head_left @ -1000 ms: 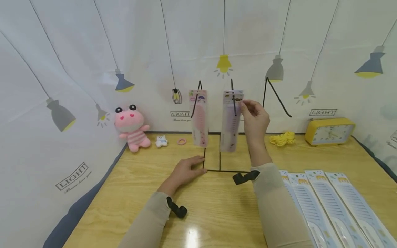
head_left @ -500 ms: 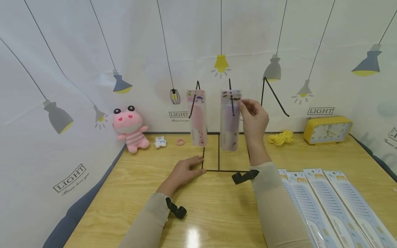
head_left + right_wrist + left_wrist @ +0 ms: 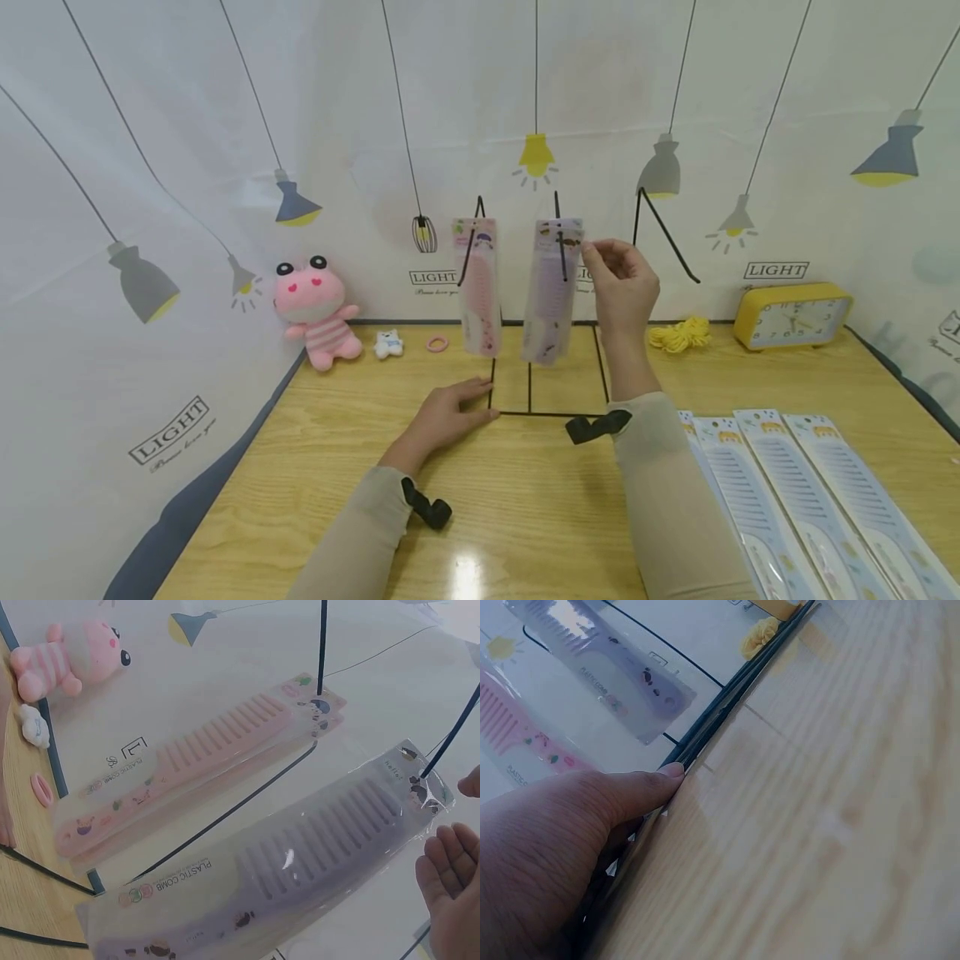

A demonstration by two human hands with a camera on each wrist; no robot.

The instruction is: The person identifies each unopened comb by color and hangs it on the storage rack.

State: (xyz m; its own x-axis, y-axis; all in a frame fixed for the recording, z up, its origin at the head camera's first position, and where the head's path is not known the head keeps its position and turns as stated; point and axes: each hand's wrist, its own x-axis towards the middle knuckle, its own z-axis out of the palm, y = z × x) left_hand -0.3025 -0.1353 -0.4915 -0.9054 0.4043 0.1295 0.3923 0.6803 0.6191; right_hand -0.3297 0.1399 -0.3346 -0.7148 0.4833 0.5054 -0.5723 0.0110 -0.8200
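The left hand (image 3: 442, 412) lies low with thumb and fingers spread, touching the base of the black rack (image 3: 566, 414). The right hand (image 3: 624, 287) is raised, its fingers loosely bent and its thumb apart from them, pinching nothing; it sits just beside the top of the purple combs (image 3: 551, 296), with a small gap between. Those hang in clear packs from the rack's middle hook, overlapping and a little tilted (the front label reads "PLASTIC COMB"). The pink combs (image 3: 478, 292) hang on the hook to their left.

On the wooden table (image 3: 525, 508), blue combs (image 3: 802, 492) lie side by side near the right sleeve (image 3: 675, 483). Along the back stand a pink plush (image 3: 318, 312), a little bear (image 3: 388, 343), a pink ring (image 3: 437, 343), yellow cord (image 3: 680, 333) and a yellow clock (image 3: 795, 315).
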